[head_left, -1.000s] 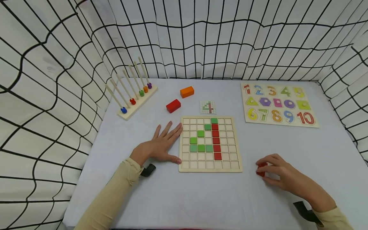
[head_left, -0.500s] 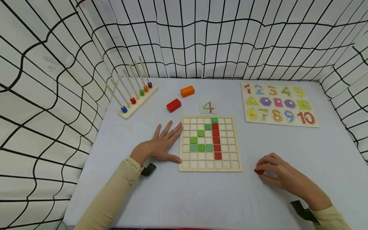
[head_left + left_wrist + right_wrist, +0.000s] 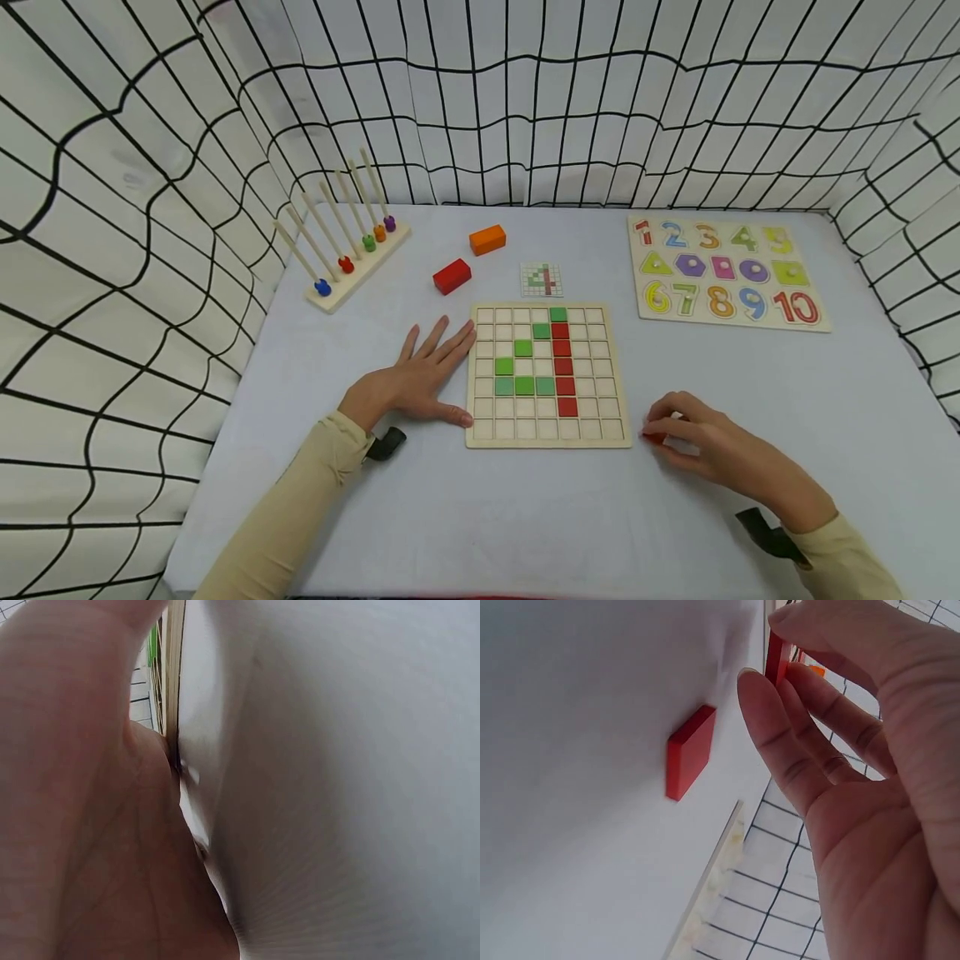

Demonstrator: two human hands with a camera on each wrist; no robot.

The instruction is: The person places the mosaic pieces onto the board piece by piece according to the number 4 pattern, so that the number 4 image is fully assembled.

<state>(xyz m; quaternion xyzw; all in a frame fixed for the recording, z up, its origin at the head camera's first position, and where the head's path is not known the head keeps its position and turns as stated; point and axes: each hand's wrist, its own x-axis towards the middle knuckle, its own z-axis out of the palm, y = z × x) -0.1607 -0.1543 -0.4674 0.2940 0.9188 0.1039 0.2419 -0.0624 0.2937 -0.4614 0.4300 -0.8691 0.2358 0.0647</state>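
Note:
A wooden grid board (image 3: 592,429) lies mid-table, with green and red square tiles forming a figure 4. My left hand (image 3: 414,390) lies flat with fingers spread, its fingertips and thumb tip at the board's left edge. To the right of the board, my right hand (image 3: 720,450) pinches a red tile (image 3: 777,658) between thumb and fingers, close to the board's lower right corner. In the right wrist view, a second red tile (image 3: 693,754) rests on the white tabletop; the hand hides it in the head view.
A small pattern card (image 3: 542,280) sits behind the board. Near it lie a red block (image 3: 452,277) and an orange block (image 3: 487,240). A peg stand with beads (image 3: 356,271) is at back left, a number puzzle (image 3: 729,273) at back right. Black netting (image 3: 517,128) encloses the table.
My right hand has moved left toward the board, carrying the red tile. My left hand has stayed in place, and the tiles on the board are unchanged.

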